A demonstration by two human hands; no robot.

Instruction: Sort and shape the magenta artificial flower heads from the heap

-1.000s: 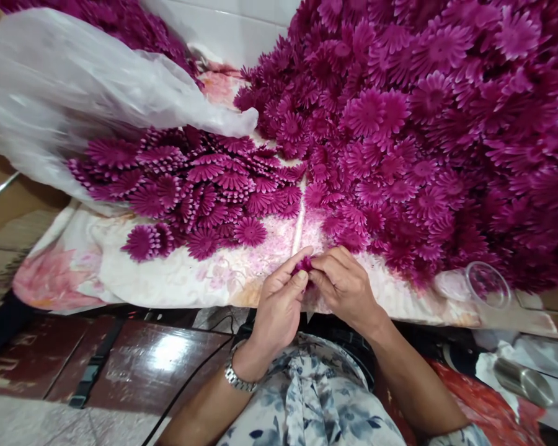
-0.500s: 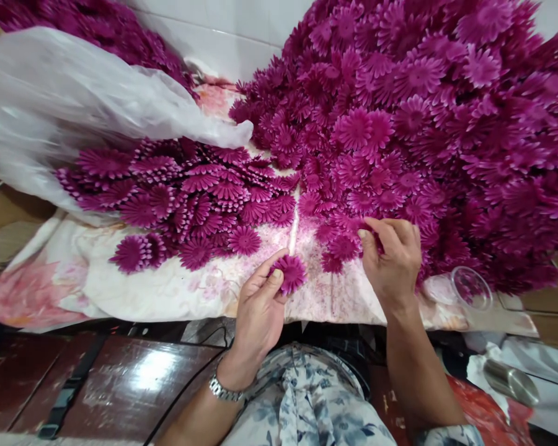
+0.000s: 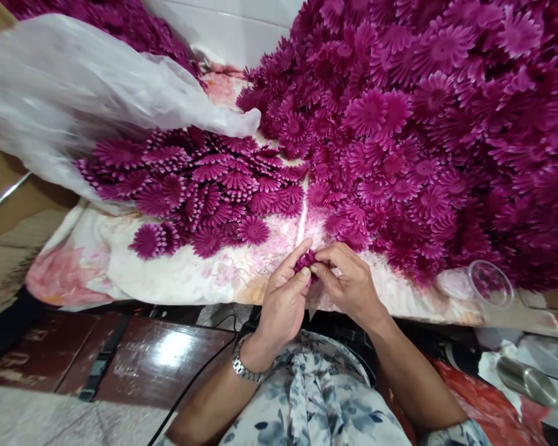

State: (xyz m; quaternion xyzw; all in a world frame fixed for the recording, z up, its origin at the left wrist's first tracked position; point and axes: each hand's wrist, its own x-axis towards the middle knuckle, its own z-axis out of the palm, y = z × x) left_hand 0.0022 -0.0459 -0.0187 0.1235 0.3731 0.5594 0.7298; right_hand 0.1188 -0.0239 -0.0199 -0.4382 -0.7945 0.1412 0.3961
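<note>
My left hand (image 3: 283, 297) and my right hand (image 3: 348, 282) meet over the near edge of a floral cloth (image 3: 121, 279). Both pinch the same small stack of magenta fabric flowers (image 3: 305, 260), which shows only a little between the fingertips. A loose heap of the same flowers (image 3: 423, 124) rises to the right and behind. To the left lie neat overlapping rows of stacked flowers (image 3: 199, 179). A metal watch sits on my left wrist.
A clear plastic bag (image 3: 74, 99) lies at the upper left, partly over the rows. A clear plastic cup (image 3: 490, 284) lies on its side at the right edge of the cloth. A metal cylinder (image 3: 527, 381) rests lower right. Dark glossy floor (image 3: 158, 353) lies below.
Half a second ago my right hand was in the heap while my left held a flower stack alone. My right hand has come back and joined my left on the stack.
</note>
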